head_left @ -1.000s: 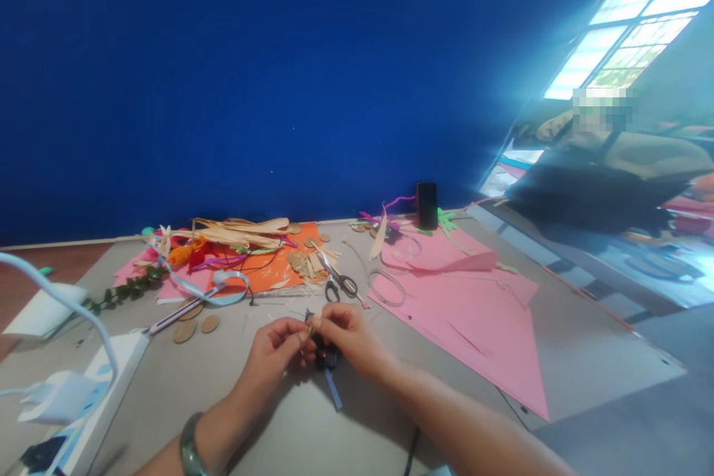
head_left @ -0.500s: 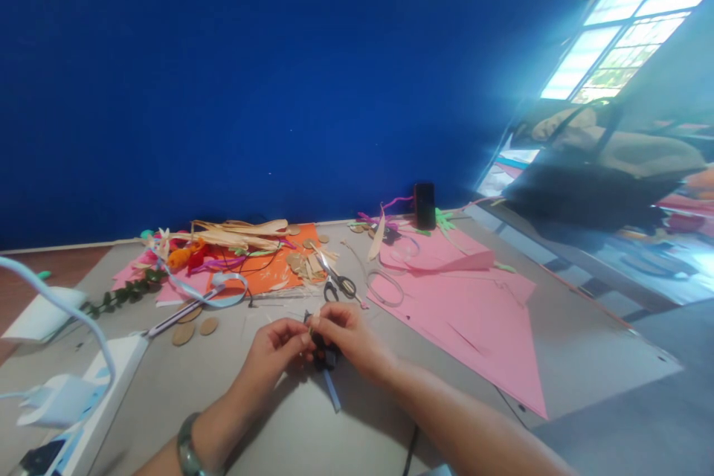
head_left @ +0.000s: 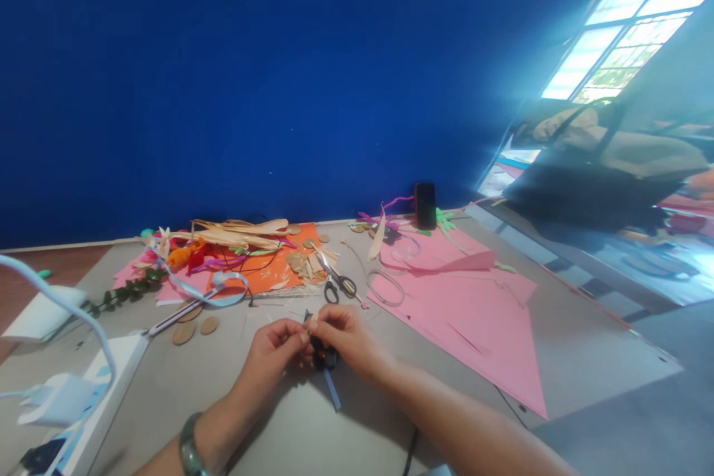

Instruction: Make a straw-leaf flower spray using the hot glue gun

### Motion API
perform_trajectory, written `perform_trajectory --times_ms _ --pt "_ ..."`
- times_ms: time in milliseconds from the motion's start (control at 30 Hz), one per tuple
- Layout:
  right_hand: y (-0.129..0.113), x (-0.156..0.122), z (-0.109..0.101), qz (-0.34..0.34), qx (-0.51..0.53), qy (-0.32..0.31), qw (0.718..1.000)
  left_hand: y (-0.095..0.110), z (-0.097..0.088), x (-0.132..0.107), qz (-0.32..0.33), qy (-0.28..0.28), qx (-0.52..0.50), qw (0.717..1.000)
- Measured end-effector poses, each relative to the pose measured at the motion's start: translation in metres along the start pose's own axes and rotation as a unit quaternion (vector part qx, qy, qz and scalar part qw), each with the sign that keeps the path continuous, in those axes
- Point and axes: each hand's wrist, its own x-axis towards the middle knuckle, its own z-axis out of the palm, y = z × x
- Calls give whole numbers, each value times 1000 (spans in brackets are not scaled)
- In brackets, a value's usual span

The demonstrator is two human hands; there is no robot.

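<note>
Close together at the middle of the table, my left hand [head_left: 282, 349] and my right hand [head_left: 346, 335] meet with fingers pinched. A tiny piece sits between their fingertips, too small to make out. Under and behind the fingers is a black tool that looks like a hot glue gun [head_left: 329, 358], mostly hidden, with a pale glue stick [head_left: 332, 390] poking out toward me. Just beyond my right hand lie open scissors [head_left: 338, 284] with black handles. Round wood slices [head_left: 209, 325] lie to the left of my left hand.
Pink sheets [head_left: 474, 320] cover the right side. An orange sheet [head_left: 262, 279] with dried strips [head_left: 239, 230], a utility knife [head_left: 175, 317] and ribbon lie left. A white power strip [head_left: 114, 379] is at lower left. A phone [head_left: 425, 206] leans on the blue panel [head_left: 279, 89]. A person [head_left: 602, 156] sits at right.
Almost nothing differs. Both hands stay at the same spot with only slight finger shifts, and my left wrist has moved a touch to the right.
</note>
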Motion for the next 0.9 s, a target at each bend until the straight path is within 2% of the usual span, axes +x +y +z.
perform_trajectory --times_ms 233,533,900 --pt "6 1 0 -9 7 -5 1000 -3 -2 3 0 -14 -26 1000" --pt "6 1 -1 -10 21 -16 1000 0 0 1 -7 1 -34 999" --pt "-4 2 0 -12 20 46 999 -1 2 1 -1 6 -16 1000"
